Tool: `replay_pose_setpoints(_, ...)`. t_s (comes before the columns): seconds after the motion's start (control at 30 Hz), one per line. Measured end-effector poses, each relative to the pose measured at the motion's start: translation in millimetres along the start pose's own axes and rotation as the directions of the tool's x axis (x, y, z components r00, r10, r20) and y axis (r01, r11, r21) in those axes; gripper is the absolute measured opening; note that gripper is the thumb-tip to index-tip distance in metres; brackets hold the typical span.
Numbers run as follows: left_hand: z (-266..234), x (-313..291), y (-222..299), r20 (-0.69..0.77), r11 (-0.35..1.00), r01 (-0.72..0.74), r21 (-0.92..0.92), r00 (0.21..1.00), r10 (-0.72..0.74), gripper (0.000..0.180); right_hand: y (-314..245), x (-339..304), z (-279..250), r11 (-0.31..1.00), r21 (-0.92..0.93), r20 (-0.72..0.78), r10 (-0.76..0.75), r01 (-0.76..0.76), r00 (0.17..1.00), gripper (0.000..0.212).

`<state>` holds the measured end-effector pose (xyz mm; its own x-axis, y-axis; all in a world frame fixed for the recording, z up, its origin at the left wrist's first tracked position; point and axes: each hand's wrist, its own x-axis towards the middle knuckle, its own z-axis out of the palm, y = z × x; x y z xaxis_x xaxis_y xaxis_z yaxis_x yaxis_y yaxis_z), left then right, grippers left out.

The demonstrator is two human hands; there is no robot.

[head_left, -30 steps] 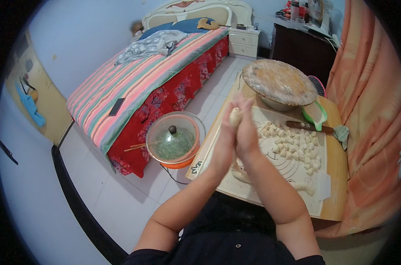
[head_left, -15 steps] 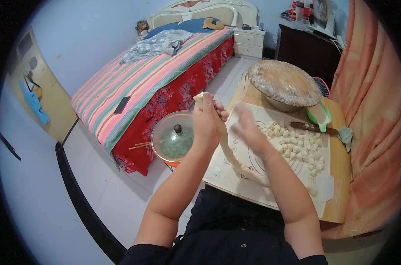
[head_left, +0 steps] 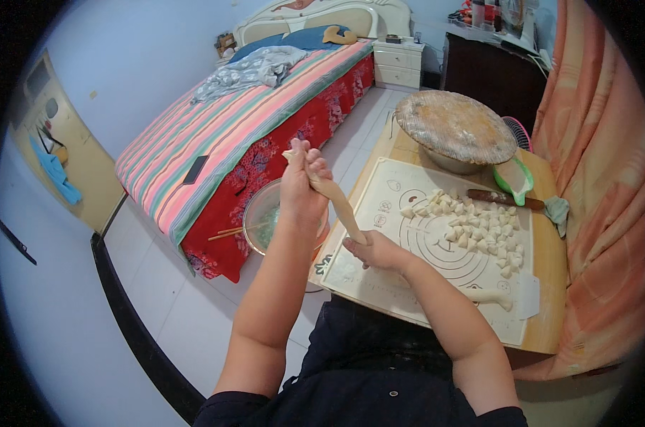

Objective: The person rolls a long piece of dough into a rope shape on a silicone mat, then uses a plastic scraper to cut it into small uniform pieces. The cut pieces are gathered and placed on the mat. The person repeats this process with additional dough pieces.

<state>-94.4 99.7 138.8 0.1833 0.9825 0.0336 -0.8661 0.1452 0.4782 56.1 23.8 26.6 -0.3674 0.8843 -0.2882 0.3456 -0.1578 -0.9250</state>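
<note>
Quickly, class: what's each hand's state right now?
Left hand: closed, holding the dough rope near its upper end.
Right hand: closed, holding the same dough rope lower down.

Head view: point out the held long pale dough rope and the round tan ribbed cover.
Held long pale dough rope (head_left: 341, 206): head view, bare middle stretch.
Round tan ribbed cover (head_left: 455, 127): head view, top centre.

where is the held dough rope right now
In the head view, the dough rope slants through the middle, from the left hand down to the right hand, by the left edge of the pastry mat.
</note>
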Motion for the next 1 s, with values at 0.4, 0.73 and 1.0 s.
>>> replay_pose_setpoints(0.4, -72.7, 22.7, 63.1, -0.113, 0.979, -0.092, -0.180, 0.991, 0.073, 0.039, 4.3, -33.4, 6.9, 0.826, -0.564, -0.012, -0.035, 0.022, 0.999, 0.040)
replay_pose_setpoints(0.73, -121.6, 23.8, 64.2, -0.338, 0.993, 0.076, 0.089, 0.940, -0.042, 0.048, 28.6, -80.4, 33.4, 0.569, -0.820, -0.203, -0.183, -0.065, 0.962, 0.035)
replay_pose_setpoints(1.0, -65.2, 44.3, 16.2, -0.134, 0.702, 0.122, 0.701, 0.990, -0.038, 0.050, 45.9, -118.2, 24.5, 0.446, -0.882, -0.336, -0.371, -0.152, 0.865, 0.034)
